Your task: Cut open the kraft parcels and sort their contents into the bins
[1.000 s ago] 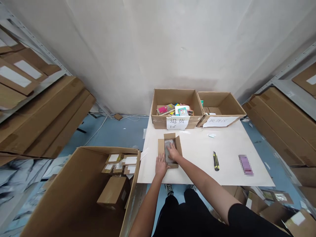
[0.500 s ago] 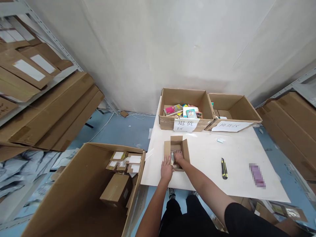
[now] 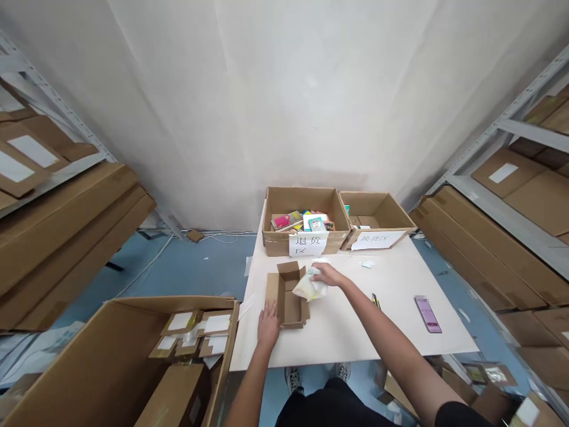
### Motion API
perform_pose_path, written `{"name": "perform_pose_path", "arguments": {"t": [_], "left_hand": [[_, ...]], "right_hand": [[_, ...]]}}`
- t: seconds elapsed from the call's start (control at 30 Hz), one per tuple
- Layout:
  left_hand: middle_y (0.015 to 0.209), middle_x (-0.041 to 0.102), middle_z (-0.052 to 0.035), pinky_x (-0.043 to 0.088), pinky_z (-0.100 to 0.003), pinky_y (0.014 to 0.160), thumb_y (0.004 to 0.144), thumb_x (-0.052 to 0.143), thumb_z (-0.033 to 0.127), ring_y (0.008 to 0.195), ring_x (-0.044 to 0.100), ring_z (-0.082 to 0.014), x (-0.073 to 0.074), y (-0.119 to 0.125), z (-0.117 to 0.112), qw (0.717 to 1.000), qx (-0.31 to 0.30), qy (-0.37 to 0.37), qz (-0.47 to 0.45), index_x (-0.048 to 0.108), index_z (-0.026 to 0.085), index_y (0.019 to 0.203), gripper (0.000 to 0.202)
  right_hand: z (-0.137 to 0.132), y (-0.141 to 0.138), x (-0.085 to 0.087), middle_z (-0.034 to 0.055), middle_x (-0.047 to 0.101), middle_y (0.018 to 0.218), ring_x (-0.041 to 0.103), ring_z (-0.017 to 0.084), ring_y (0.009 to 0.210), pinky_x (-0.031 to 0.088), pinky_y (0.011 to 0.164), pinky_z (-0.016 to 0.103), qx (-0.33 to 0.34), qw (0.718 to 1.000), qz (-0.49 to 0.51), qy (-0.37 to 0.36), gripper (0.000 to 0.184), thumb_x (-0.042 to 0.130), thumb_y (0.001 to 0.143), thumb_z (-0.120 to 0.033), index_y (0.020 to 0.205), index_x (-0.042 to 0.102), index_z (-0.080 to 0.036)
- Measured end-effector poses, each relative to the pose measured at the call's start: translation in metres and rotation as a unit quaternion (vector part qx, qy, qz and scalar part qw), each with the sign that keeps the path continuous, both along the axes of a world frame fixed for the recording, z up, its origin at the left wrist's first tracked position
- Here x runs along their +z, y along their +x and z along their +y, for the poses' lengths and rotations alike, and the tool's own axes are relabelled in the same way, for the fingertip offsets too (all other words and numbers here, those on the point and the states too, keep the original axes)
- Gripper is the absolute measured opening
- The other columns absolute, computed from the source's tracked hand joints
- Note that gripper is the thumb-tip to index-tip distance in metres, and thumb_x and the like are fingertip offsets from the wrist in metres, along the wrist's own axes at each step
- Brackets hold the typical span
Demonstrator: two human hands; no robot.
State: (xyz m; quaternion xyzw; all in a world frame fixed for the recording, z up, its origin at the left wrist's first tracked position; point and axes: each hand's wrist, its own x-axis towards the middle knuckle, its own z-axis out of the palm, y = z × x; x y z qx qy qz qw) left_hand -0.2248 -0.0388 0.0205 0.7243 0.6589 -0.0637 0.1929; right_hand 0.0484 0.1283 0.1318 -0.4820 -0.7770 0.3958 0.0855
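A small cardboard box (image 3: pixel 291 305) lies with its flaps spread on the white table (image 3: pixel 355 332), and its visible inside is bare. My left hand (image 3: pixel 268 325) rests on the box's left flap near the front corner, fingers stretched out. Just above the box's right side, my right hand (image 3: pixel 326 274) grips a pale white-and-yellow wrapped package (image 3: pixel 309 287), soft and crumpled-looking; what it contains cannot be made out. Partly behind my right forearm lies a yellow-and-black utility knife (image 3: pixel 376 301).
Two open cartons with handwritten paper signs stand at the table's back: one with colourful small boxes (image 3: pixel 306 244), one beside it (image 3: pixel 377 239). A phone (image 3: pixel 428 314) lies at right. A large carton of parcels (image 3: pixel 169 299) stands left. Loaded shelves flank both sides.
My right hand has come up out of the small box, lifting the pale package rightward. My left hand stays at the box's left side. The camera view has shifted.
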Motion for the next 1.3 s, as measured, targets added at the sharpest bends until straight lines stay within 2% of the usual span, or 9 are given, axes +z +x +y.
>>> {"name": "perform_pose_path", "arguments": {"t": [0.13, 0.2, 0.3, 0.4, 0.57, 0.77, 0.97, 1.13, 1.3], "left_hand": [[0.172, 0.031, -0.0048, 0.029, -0.052, 0.125, 0.084, 0.072, 0.028, 0.161, 0.014, -0.0396, 0.006, -0.030, 0.003, 1.000, -0.003, 0.027, 0.010, 0.084, 0.021, 0.088, 0.015], [0.172, 0.031, -0.0051, 0.028, -0.054, 0.126, 0.083, 0.071, 0.025, 0.161, 0.012, -0.0403, 0.013, -0.035, 0.002, 0.999, -0.004, 0.042, 0.015, 0.083, 0.021, 0.086, 0.014], [0.169, 0.038, -0.0027, 0.024, -0.061, 0.127, 0.081, 0.065, 0.015, 0.162, 0.012, -0.0400, 0.025, -0.033, -0.004, 0.998, -0.011, 0.066, -0.002, 0.082, 0.024, 0.091, 0.022], [0.163, 0.047, -0.0043, 0.026, -0.059, 0.128, 0.083, 0.056, 0.008, 0.161, 0.017, -0.0357, 0.037, -0.024, -0.015, 0.991, -0.006, 0.125, -0.048, 0.080, 0.026, 0.107, 0.039], [0.148, 0.061, -0.0099, 0.037, -0.052, 0.126, 0.091, 0.048, 0.013, 0.149, 0.043, -0.0317, 0.047, 0.011, -0.039, 0.961, 0.069, 0.231, -0.135, 0.071, 0.026, 0.130, 0.047], [0.134, 0.069, -0.0081, 0.049, -0.045, 0.116, 0.096, 0.041, 0.014, 0.133, 0.057, -0.0262, 0.045, 0.100, -0.038, 0.959, -0.008, 0.178, -0.219, 0.072, 0.028, 0.129, 0.047], [0.157, 0.053, -0.0074, 0.047, -0.040, 0.116, 0.095, 0.049, 0.019, 0.143, 0.050, -0.0258, 0.003, 0.179, 0.021, 0.976, -0.070, 0.016, -0.204, 0.065, 0.026, 0.142, 0.050], [0.174, 0.026, -0.0049, 0.047, -0.051, 0.114, 0.088, 0.053, 0.012, 0.157, 0.030, -0.0354, -0.052, 0.211, 0.064, 0.980, -0.100, -0.123, -0.123, 0.064, 0.032, 0.143, 0.059], [0.175, 0.021, -0.0104, 0.040, -0.057, 0.118, 0.083, 0.054, 0.007, 0.161, 0.017, -0.0366, -0.092, 0.231, 0.063, 0.978, -0.128, -0.134, -0.098, 0.053, 0.026, 0.152, 0.072]], "right_hand": [[0.006, 0.043, -0.002, 0.0009, 0.075, 0.100, 0.068, 0.025, 0.096, 0.052, 0.084, 0.030, 0.020, 0.996, -0.037, -0.083, 0.026, 0.079, 0.075, -0.032, 0.098, 0.073, -0.021], [-0.003, 0.051, -0.023, 0.0064, 0.073, 0.123, 0.065, 0.031, 0.115, 0.048, 0.099, 0.037, 0.001, 0.989, -0.120, -0.090, 0.050, 0.084, 0.070, -0.033, 0.118, 0.072, -0.023], [-0.029, 0.053, -0.067, 0.0163, 0.040, 0.164, 0.037, 0.037, 0.150, 0.031, 0.118, 0.048, -0.077, 0.965, -0.243, -0.062, 0.096, 0.086, 0.071, -0.034, 0.157, 0.045, -0.027], [-0.062, 0.053, -0.109, 0.0166, 0.017, 0.174, 0.020, 0.034, 0.159, 0.027, 0.121, 0.047, -0.134, 0.951, -0.277, -0.033, 0.094, 0.072, 0.086, -0.032, 0.167, 0.025, -0.027], [-0.106, 0.049, -0.160, 0.0150, 0.010, 0.176, 0.012, 0.040, 0.161, 0.026, 0.121, 0.052, -0.158, 0.938, -0.305, -0.051, 0.081, 0.063, 0.088, -0.022, 0.163, 0.035, -0.029], [-0.114, 0.069, -0.184, 0.0166, 0.029, 0.170, 0.018, 0.036, 0.160, 0.032, 0.120, 0.053, -0.192, 0.918, -0.319, -0.138, 0.081, 0.051, 0.090, -0.022, 0.167, 0.026, -0.021], [-0.117, 0.141, -0.185, 0.0207, 0.040, 0.164, 0.032, 0.031, 0.155, 0.040, 0.117, 0.044, -0.294, 0.898, -0.298, -0.137, 0.084, 0.048, 0.091, -0.028, 0.168, 0.020, -0.011], [-0.123, 0.173, -0.181, 0.0125, 0.054, 0.156, 0.049, 0.027, 0.145, 0.038, 0.120, 0.041, -0.328, 0.906, -0.255, -0.074, 0.070, 0.041, 0.093, -0.026, 0.162, 0.038, -0.017], [-0.135, 0.174, -0.172, 0.0123, 0.036, 0.168, 0.024, 0.036, 0.158, 0.028, 0.124, 0.055, -0.442, 0.847, -0.295, 0.007, 0.066, 0.043, 0.093, -0.024, 0.158, 0.045, -0.018]]}}
